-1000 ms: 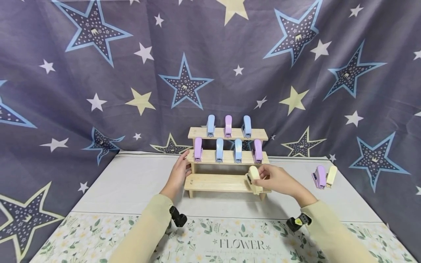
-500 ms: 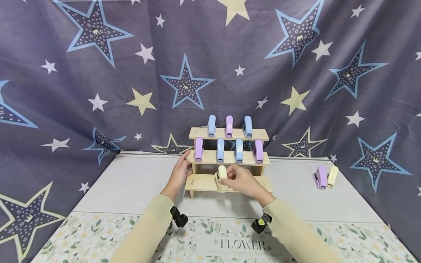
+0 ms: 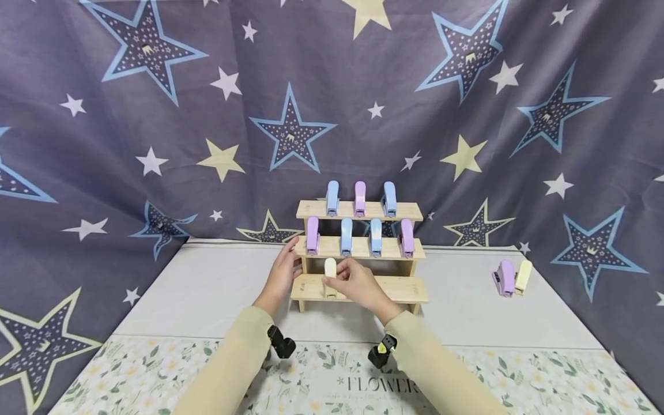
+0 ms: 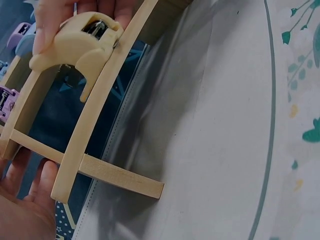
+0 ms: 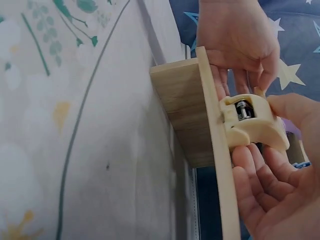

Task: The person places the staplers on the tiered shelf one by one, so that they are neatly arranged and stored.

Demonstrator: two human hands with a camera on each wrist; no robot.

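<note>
A cream stapler [image 3: 330, 278] stands near the left end of the lowest tier of a three-tier wooden rack [image 3: 384, 286]. My right hand [image 3: 359, 283] pinches it from the right side, thumb toward the front. In the right wrist view, the stapler [image 5: 252, 119] has its metal front part showing, with the thumb above and fingers below. At the rack's left end, my left hand [image 3: 280, 275] touches the side of the middle tier with extended fingers. The left wrist view shows the left-hand fingers [image 4: 45, 180] by the side rail, partly hidden behind the wood.
Blue and purple staplers, such as the blue stapler [image 3: 346, 237], line the middle tier. More stand on the top tier, including a purple stapler [image 3: 360, 199]. A purple stapler [image 3: 505, 278] and another cream stapler [image 3: 523, 277] stand on the table at right. A star-print curtain [image 3: 332, 69] hangs behind.
My right hand has carried the cream stapler leftward along the lowest tier, from its right end to near its left end. The left hand has stayed at the rack's side.
</note>
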